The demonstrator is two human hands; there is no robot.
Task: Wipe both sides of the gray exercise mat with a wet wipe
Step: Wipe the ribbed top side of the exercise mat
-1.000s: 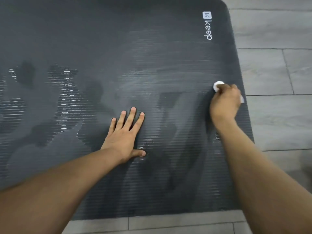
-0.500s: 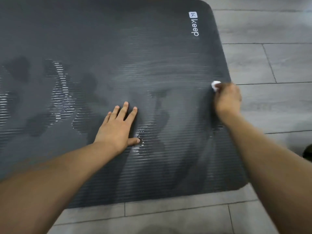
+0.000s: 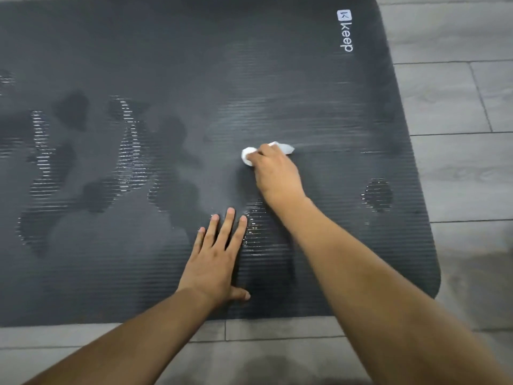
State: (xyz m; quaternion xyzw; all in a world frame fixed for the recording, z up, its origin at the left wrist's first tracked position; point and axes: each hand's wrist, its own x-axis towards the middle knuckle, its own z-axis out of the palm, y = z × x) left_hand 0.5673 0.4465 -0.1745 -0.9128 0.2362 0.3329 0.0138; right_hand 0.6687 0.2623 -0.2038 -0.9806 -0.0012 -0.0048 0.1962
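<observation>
The gray exercise mat (image 3: pixel 166 65) lies flat on the floor and fills most of the view, ribbed, with shiny wet patches and a white "keep" logo (image 3: pixel 346 31) near its far right corner. My right hand (image 3: pixel 276 173) grips a bunched white wet wipe (image 3: pixel 247 154) and presses it on the mat near the middle. My left hand (image 3: pixel 215 262) rests flat on the mat with fingers straight and spread, close to the near edge, just below and left of the right hand.
Gray wood-look floor tiles (image 3: pixel 458 107) surround the mat on the right and along the near edge (image 3: pixel 249 343). The mat's right edge and rounded near right corner (image 3: pixel 433 287) are in view; its left part runs out of frame.
My right hand has slid the wipe leftward from the mat's right edge toward the middle. The left hand stays flat in about the same spot.
</observation>
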